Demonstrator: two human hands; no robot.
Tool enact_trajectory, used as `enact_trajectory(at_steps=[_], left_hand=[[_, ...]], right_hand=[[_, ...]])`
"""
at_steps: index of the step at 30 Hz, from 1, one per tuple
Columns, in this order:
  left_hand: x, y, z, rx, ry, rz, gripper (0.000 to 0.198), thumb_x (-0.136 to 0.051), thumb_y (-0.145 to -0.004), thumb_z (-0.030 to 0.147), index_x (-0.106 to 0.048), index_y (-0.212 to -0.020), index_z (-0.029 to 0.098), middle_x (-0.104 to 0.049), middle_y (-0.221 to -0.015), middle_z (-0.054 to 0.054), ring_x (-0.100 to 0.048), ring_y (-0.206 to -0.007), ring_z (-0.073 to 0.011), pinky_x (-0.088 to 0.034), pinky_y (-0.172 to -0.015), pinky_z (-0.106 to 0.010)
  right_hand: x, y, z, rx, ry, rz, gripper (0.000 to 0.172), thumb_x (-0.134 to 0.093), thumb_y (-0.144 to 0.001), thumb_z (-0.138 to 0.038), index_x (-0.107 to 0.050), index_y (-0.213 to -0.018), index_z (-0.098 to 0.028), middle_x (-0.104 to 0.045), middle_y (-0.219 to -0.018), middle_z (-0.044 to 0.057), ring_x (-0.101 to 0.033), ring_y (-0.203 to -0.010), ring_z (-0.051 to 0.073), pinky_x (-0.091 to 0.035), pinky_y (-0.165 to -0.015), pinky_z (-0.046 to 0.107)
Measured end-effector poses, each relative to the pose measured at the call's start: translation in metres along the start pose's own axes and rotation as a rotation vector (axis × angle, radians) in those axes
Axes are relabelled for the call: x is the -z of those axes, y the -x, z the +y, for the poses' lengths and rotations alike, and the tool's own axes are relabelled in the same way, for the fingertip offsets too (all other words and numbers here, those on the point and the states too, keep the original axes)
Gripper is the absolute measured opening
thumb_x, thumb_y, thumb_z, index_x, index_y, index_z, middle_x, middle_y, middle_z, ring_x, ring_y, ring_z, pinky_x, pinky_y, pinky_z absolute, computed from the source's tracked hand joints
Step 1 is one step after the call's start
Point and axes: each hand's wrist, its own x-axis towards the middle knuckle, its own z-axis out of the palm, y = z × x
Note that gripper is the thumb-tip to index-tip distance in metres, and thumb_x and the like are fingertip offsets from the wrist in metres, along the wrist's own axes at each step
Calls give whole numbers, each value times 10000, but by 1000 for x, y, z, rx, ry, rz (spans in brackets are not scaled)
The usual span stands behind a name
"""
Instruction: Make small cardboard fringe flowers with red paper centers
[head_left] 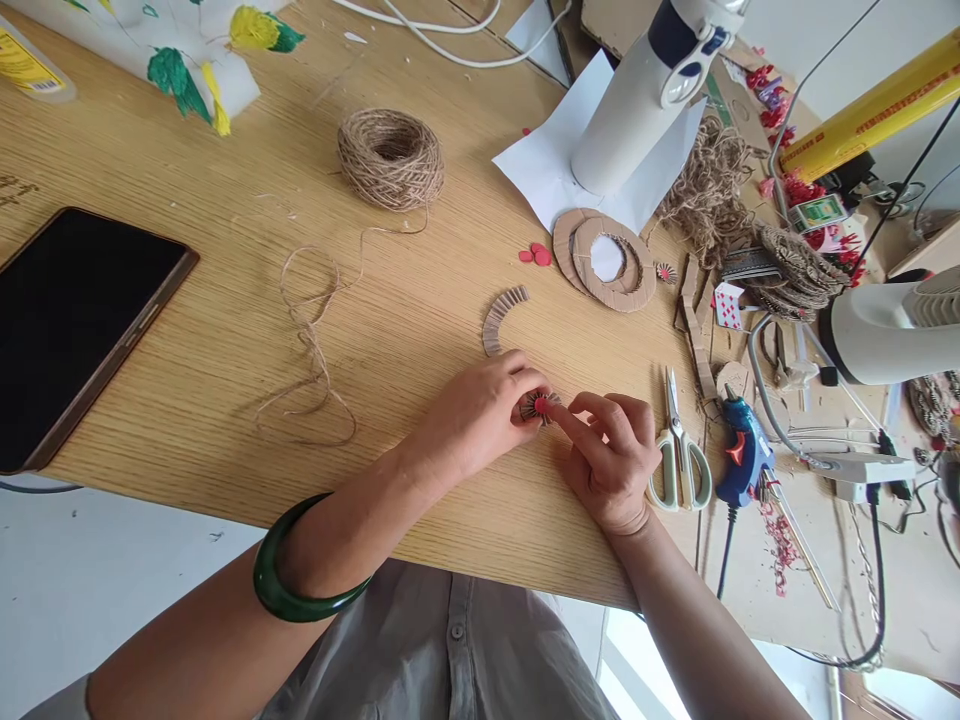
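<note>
Small pleated cardboard rosette [538, 406], red center, ruffled edge, partly hidden, pinched btwn L hand [476, 415] & R hand [611, 462]; curved pleated cardboard strip [502, 318] lying flat nearby.

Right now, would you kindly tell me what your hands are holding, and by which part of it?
The fingers of the left hand hold a small fringed cardboard rosette by its rim, and a finger of the right hand touches its edge.

On the table [427, 420] lay a ball of brown jute twine [390, 160], and a loose piece of twine [319, 372] was near it. A dark tablet [75, 335] lay at the left. To the right stood a white bottle [630, 120] on white paper [532, 165], near a cardboard ring [581, 275], scissors [673, 430] with pale green handles and a blue glue gun [742, 455].
</note>
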Motion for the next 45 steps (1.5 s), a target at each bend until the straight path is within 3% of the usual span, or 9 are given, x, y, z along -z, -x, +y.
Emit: enact_trajectory(at_steps=[14, 21, 28, 33, 39, 45], left_hand=[[0, 1, 1, -9, -24, 16, 214, -680, -812, 124, -685, -1013, 197, -663, -1000, -13, -627, -743, -134, -508, -699, -261], [0, 1, 2, 10, 7, 1, 201, -691, -821, 156, -683, -1016, 202, -655, -972, -7, -611, -674, -117, -520, -700, -274], [0, 1, 1, 8, 16, 12, 206, -690, -810, 130, -686, -1006, 193, -647, -965, -9, -610, -698, -119, -526, -708, -269], [0, 2, 1, -8, 26, 9, 177, -669, -839, 160, -688, -1012, 190, -641, -963, -26, -620, -740, -131, -538, -706, -263], [2, 2, 0, 17, 114, 3, 217, -680, -821, 163, -700, -1036, 193, -633, -980, -17, -636, -734, -113, -563, -710, -256], [3, 4, 2, 72, 399, 195, 172, -632, -877, 240, -720, -1004, 164, -658, -979, -46, -672, -767, -131, -598, -678, -257]], right_hand=[[-3, 0, 0, 35, 61, -77, 414, -568, -880, -68, -719, -1181, -309, -720, -992, 33, -510, -932, 235, -499, -724, 329], [-1, 3, 1, -19, 12, 15, 483, -534, -886, -52, -688, -1245, -335, -699, -971, 41, -509, -934, 233, -494, -731, 326], [-1, 2, 1, 7, -5, -19, 455, -547, -854, -32, -723, -1172, -306, -704, -957, 40, -518, -924, 238, -495, -712, 334], [-3, 5, 3, -107, -53, 141, 518, -492, -827, 30, -728, -1132, -316, -676, -967, 49, -562, -941, 225, -505, -785, 363], [-6, 3, 9, -278, -248, 178, 489, -442, -819, 64, -728, -1089, -227, -718, -912, 49, -606, -886, 212, -517, -789, 379], [-11, 2, 17, -566, -570, 232, 432, -414, -849, 26, -749, -965, -221, -695, -797, 18, -625, -796, 181, -530, -746, 346]])
